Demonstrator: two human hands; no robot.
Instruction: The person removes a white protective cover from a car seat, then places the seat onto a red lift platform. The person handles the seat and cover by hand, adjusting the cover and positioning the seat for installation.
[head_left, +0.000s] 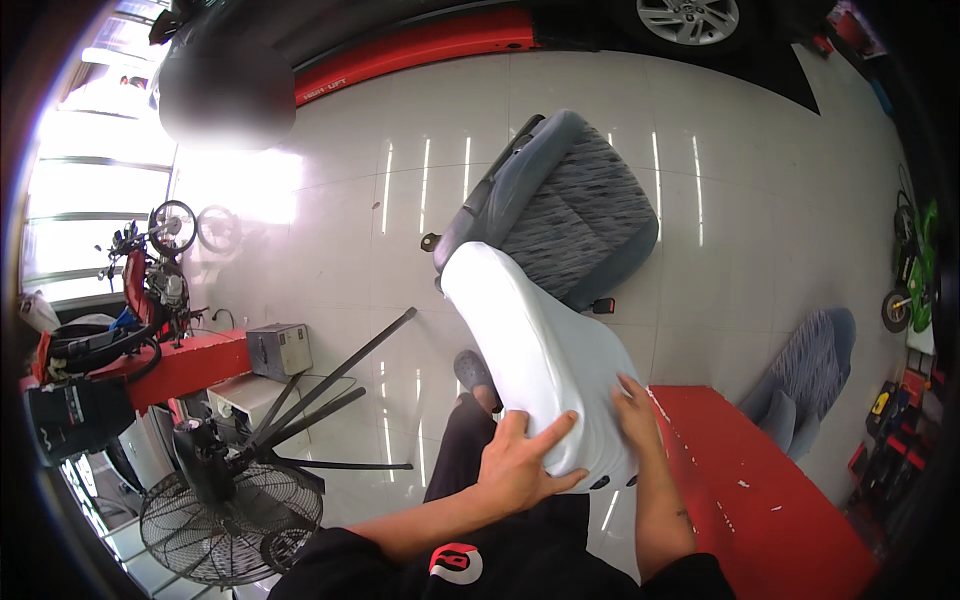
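Note:
In front of me a grey car seat stands on the floor, its patterned cushion (pixel 575 205) facing up. A smooth white cover (pixel 520 320) is drawn over the backrest, which leans toward my body. My left hand (pixel 525 460) lies on the upper end of the cover near my waist, thumb and fingers spread over the fabric. On the cover's right side rests my right hand (pixel 638 415), its fingers apart and stretched out against the cloth. A buckle (pixel 603 306) sticks out at the cushion's right. The underside of the backrest is hidden.
To my right runs a red platform (pixel 740 480), with another patterned seat part (pixel 805 375) beyond it. A pedestal fan (pixel 230 520) with long legs (pixel 330 375) stands left. A motorcycle (pixel 150 290) and grey box (pixel 280 350) are farther left. A car wheel (pixel 688 18) shows at the far side.

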